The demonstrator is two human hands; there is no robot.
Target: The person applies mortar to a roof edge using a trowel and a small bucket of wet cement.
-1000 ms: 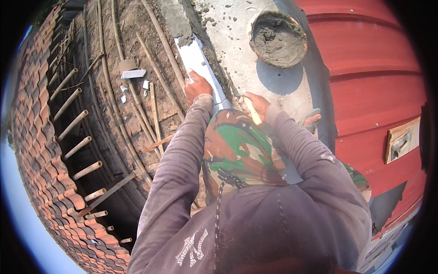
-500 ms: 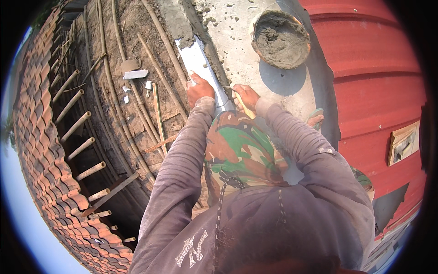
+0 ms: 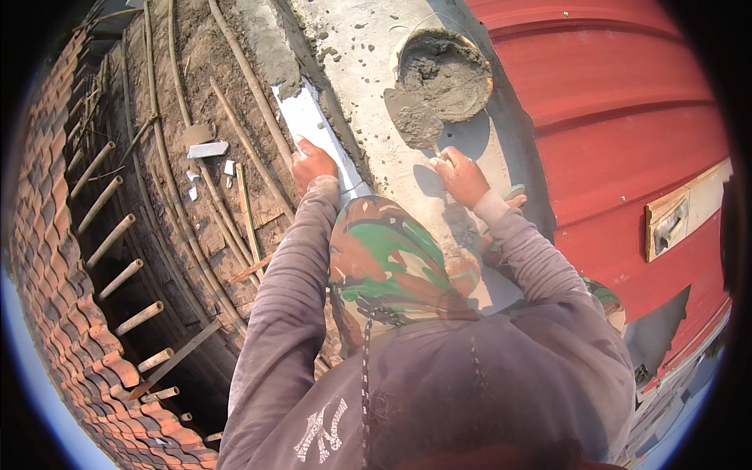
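My right hand [image 3: 462, 177] is closed round the handle of a trowel [image 3: 416, 119], whose blade carries a heap of wet grey mortar. The blade is at the near left side of a round bucket [image 3: 490, 83] that has more mortar in it. On the left, my left hand [image 3: 316, 167] grips the side edge of a long white board [image 3: 307, 117], thumb uppermost. The board lies along the top of a wall, and a band of mortar [image 3: 276, 48] covers its far end. My camouflage-clad knee [image 3: 384, 243] hides the board's near end.
Left of the wall, bamboo poles [image 3: 249, 70] lie over a brown surface with white scraps [image 3: 207, 150]. Terracotta roof tiles [image 3: 63, 313] and jutting pole ends [image 3: 110, 240] line the far left. Red metal roofing [image 3: 611, 141] rises beyond the mortar-spattered concrete ledge [image 3: 356, 86] on the right.
My right hand has moved away from the board toward the bucket, and the trowel's blade now shows loaded with mortar. My left hand stays on the board. The whole view has shifted slightly.
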